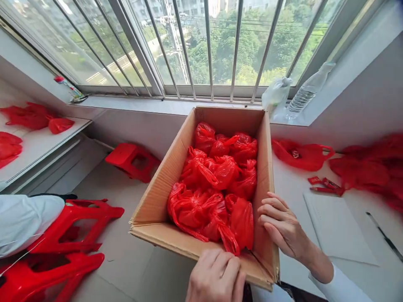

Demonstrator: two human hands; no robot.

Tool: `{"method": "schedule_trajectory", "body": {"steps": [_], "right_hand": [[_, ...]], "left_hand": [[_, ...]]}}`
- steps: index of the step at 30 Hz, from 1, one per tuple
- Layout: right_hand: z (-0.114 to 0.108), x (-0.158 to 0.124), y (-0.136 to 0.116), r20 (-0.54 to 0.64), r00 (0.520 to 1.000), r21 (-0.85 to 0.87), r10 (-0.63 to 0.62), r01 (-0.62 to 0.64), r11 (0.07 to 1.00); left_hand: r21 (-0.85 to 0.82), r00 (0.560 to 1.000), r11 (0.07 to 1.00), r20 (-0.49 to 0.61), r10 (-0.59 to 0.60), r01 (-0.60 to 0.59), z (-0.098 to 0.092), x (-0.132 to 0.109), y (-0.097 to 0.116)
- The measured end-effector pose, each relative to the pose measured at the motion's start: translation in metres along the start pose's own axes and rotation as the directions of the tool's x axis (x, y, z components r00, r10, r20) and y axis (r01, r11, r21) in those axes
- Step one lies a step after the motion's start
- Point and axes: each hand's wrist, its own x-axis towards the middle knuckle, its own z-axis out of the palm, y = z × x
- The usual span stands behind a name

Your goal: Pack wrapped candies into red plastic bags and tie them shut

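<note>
An open cardboard box [160, 184] holds several knotted red plastic bags [217, 176], heaped together inside it. My left hand [217, 274] is curled over the near rim of the box, fingers bent onto its inner side. On the right wall, my right hand [281, 224] grips the edge, with its fingers reaching over into the box. The thumbs are mostly hidden. The far end of the box is close to the window sill [135, 104].
Red plastic stools [132, 161] stand on the floor at left, near a person's pale clothing [28, 220]. The right table carries red bags [302, 155], small red packets [327, 184], a white notebook [336, 222] and a pen [384, 237]. A plastic bottle [308, 92] stands on the sill.
</note>
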Motion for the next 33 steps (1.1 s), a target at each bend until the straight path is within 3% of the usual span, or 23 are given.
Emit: {"method": "schedule_trajectory", "body": {"steps": [1, 2, 4, 6, 9, 13, 16, 20, 22, 24, 27, 29, 31, 33], "right_hand": [[-0.002, -0.001, -0.006, 0.031, 0.998, -0.022, 0.047, -0.047, 0.999], [-0.003, -0.001, -0.012, 0.051, 0.995, -0.04, 0.09, -0.088, 0.995], [-0.004, 0.001, -0.025, 0.064, 0.984, -0.069, 0.167, -0.163, 0.984], [-0.003, 0.003, -0.036, 0.054, 0.97, -0.083, 0.238, -0.234, 0.969], [0.001, 0.007, -0.046, 0.025, 0.948, -0.064, 0.318, -0.316, 0.947], [0.004, 0.01, -0.047, 0.014, 0.938, -0.03, 0.348, -0.347, 0.937], [0.005, 0.01, -0.046, 0.014, 0.938, -0.028, 0.348, -0.347, 0.937], [0.005, 0.01, -0.046, 0.039, 0.937, -0.045, 0.349, -0.347, 0.937], [0.005, 0.01, -0.047, 0.054, 0.936, -0.053, 0.348, -0.346, 0.937], [0.004, 0.011, -0.047, 0.059, 0.937, -0.056, 0.345, -0.342, 0.938], [0.005, 0.013, -0.047, 0.04, 0.94, -0.04, 0.339, -0.337, 0.94], [0.005, 0.014, -0.045, 0.02, 0.941, -0.024, 0.338, -0.338, 0.941], [0.004, 0.014, -0.044, 0.008, 0.94, -0.012, 0.342, -0.342, 0.94], [0.002, 0.013, -0.043, 0.01, 0.936, 0.003, 0.351, -0.351, 0.936]], "left_hand": [[-0.058, 0.986, 0.998, 0.168, -0.01, 0.02, -0.015, 0.011, -0.004], [-0.076, 0.939, 0.995, 0.343, -0.033, 0.063, -0.028, 0.023, -0.008], [0.064, 0.76, 0.994, 0.64, -0.112, 0.092, -0.046, 0.051, -0.017], [0.113, 0.715, 0.993, 0.693, -0.093, 0.019, -0.047, 0.078, -0.026], [0.113, 0.646, 0.99, 0.762, -0.029, -0.089, -0.015, 0.104, -0.036], [0.103, 0.496, 0.98, 0.868, -0.006, -0.168, 0.04, 0.113, -0.042], [0.012, 0.429, 0.98, 0.9, 0.077, -0.2, 0.057, 0.109, -0.043], [-0.114, 0.424, 0.97, 0.884, 0.197, -0.212, 0.044, 0.109, -0.05], [-0.163, 0.448, 0.963, 0.86, 0.246, -0.216, 0.03, 0.115, -0.057], [-0.166, 0.537, 0.964, 0.804, 0.255, -0.209, 0.019, 0.128, -0.065], [-0.051, 0.756, 0.991, 0.642, 0.127, -0.123, 0.015, 0.155, -0.081], [0.002, 0.834, 1.0, 0.551, 0.024, -0.03, 0.022, 0.174, -0.093], [-0.043, 0.828, 0.999, 0.561, 0.008, 0.02, 0.034, 0.19, -0.105], [-0.174, 0.78, 0.985, 0.619, 0.093, 0.02, 0.044, 0.2, -0.114]]}}
